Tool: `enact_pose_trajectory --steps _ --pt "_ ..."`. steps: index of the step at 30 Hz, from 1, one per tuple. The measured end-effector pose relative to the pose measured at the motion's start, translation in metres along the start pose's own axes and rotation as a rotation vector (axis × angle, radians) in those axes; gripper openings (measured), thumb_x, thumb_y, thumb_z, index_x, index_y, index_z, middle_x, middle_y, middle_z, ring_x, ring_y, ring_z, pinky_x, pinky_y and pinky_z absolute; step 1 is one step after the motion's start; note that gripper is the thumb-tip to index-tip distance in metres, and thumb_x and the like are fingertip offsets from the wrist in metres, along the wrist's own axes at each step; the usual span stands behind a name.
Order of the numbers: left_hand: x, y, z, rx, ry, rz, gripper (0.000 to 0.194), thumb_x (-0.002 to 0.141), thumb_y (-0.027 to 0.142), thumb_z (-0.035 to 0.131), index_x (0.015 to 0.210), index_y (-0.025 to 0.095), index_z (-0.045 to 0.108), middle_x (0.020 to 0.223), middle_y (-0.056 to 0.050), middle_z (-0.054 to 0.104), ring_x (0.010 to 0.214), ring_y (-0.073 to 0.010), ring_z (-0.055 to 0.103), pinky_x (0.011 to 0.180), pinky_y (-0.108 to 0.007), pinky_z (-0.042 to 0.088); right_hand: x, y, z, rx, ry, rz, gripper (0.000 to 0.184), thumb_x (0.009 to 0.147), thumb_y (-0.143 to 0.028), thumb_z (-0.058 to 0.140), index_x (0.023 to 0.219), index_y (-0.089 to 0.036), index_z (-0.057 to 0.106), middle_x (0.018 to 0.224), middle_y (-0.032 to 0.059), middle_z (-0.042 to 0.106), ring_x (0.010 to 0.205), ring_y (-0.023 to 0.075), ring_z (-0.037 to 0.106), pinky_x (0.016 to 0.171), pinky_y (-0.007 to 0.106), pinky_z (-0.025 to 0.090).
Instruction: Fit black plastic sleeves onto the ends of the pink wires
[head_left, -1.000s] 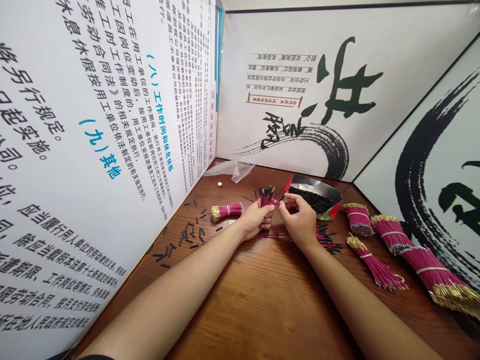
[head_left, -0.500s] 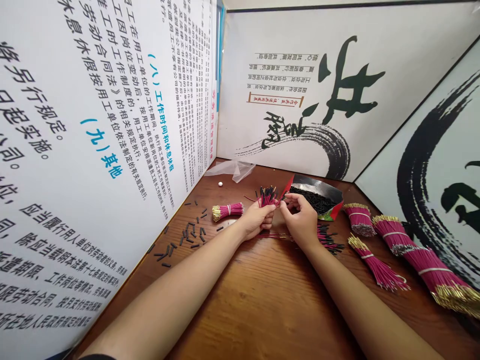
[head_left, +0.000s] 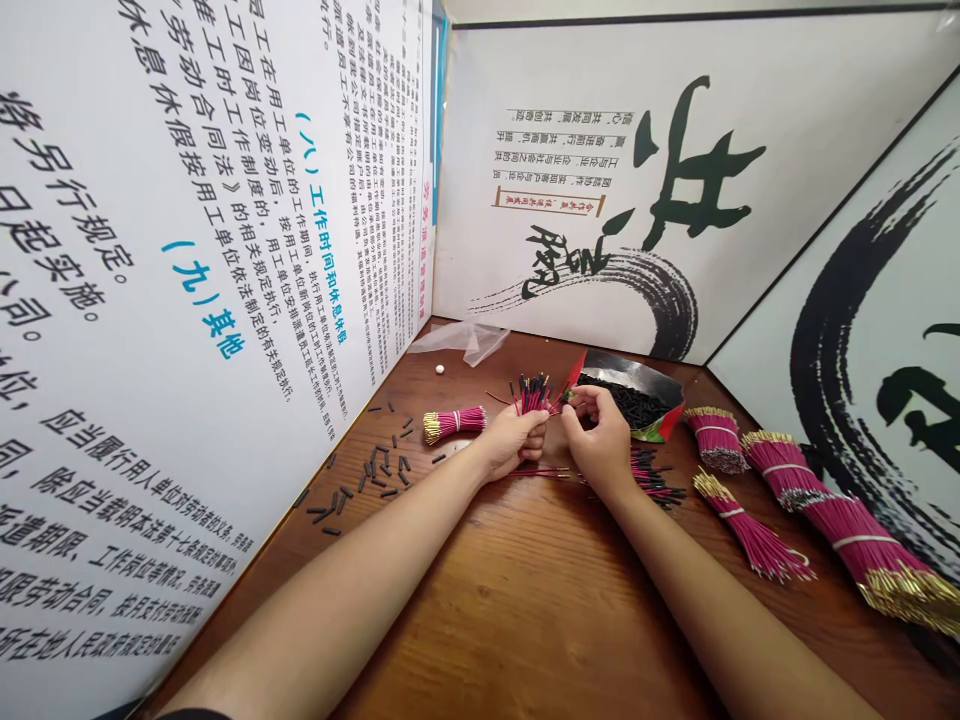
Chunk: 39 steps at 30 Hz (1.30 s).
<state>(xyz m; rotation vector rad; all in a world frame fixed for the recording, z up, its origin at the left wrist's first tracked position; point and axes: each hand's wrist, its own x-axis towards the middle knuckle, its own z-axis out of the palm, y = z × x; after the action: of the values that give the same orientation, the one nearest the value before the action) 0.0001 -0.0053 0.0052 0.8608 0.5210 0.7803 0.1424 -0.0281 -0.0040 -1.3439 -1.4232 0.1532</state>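
Observation:
My left hand (head_left: 511,442) is closed round a bunch of magenta wires (head_left: 534,392), whose upper ends carry black sleeves. Beside it, my right hand (head_left: 600,435) pinches at the bunch's right edge, thumb and forefinger together; a dark sleeve tip shows there, but what exactly sits between the fingers is too small to make out. Behind my right hand stands an open red-edged bag (head_left: 634,395) full of small black sleeves. More wires with black ends (head_left: 656,478) lie under and right of my right wrist. Single wires (head_left: 544,472) lie below my hands.
Loose black sleeves (head_left: 382,465) are scattered on the brown table (head_left: 480,620) at the left. A tied wire bundle (head_left: 455,423) lies near my left hand. Several more tied bundles (head_left: 802,478) lie at the right. A clear plastic bag (head_left: 480,342) rests at the back. Printed panels (head_left: 570,60) wall the table.
Both hands stay almost in place, the left still round the wires. The right fingers have shifted only slightly at the bunch's edge.

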Motion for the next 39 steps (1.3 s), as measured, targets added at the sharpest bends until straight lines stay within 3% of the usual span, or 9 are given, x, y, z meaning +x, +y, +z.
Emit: enact_pose_trajectory --steps 7,15,19,28,39 --pt "0.0 0.001 0.001 0.012 -0.019 -0.062 0.025 0.079 0.021 0.055 0.073 0.021 0.031 0.052 0.011 0.026 0.039 -0.0027 0.014 0.042 -0.017 0.009 0.002 0.004 0.0 0.05 0.078 0.001 0.028 0.083 -0.032 0.053 0.108 -0.02 0.055 0.099 0.0073 0.061 0.088 0.0208 0.058 0.082 0.039 0.047" --pt "-0.002 0.001 0.005 0.16 -0.032 -0.087 0.02 0.072 0.021 0.048 0.072 0.022 0.028 0.05 0.011 0.023 0.038 -0.0036 0.012 0.04 -0.018 0.007 0.0 -0.004 -0.001 0.257 -0.016 0.091 0.028 0.086 -0.037 0.047 0.103 -0.02 0.061 0.096 0.0066 0.065 0.089 0.0213 0.06 0.081 0.037 0.048" --pt "-0.001 0.0 0.006 0.182 0.001 -0.089 0.018 0.072 0.021 0.047 0.076 0.023 0.029 0.052 0.011 0.025 0.038 -0.004 0.014 0.041 -0.017 0.008 -0.001 -0.005 0.0 0.264 -0.046 0.095 0.028 0.083 -0.038 0.054 0.104 -0.021 0.06 0.093 0.0056 0.066 0.084 0.0206 0.06 0.075 0.035 0.049" --pt "0.001 -0.002 0.005 0.176 0.018 -0.102 0.018 0.074 0.02 0.045 0.079 0.023 0.028 0.052 0.01 0.03 0.038 -0.0044 0.016 0.042 -0.018 0.008 0.0 -0.007 0.001 0.249 0.029 0.092 0.017 0.086 -0.038 0.054 0.087 -0.021 0.056 0.083 0.0032 0.062 0.078 0.018 0.059 0.071 0.032 0.048" --pt "-0.006 0.003 0.004 0.142 -0.031 -0.025 0.022 0.077 0.016 0.052 0.093 0.022 0.038 0.059 0.009 0.038 0.041 -0.0028 0.021 0.043 -0.017 0.011 0.003 -0.002 0.002 0.331 0.015 0.151 0.017 0.086 -0.035 0.051 0.091 -0.021 0.058 0.09 0.0048 0.064 0.086 0.019 0.06 0.082 0.035 0.047"
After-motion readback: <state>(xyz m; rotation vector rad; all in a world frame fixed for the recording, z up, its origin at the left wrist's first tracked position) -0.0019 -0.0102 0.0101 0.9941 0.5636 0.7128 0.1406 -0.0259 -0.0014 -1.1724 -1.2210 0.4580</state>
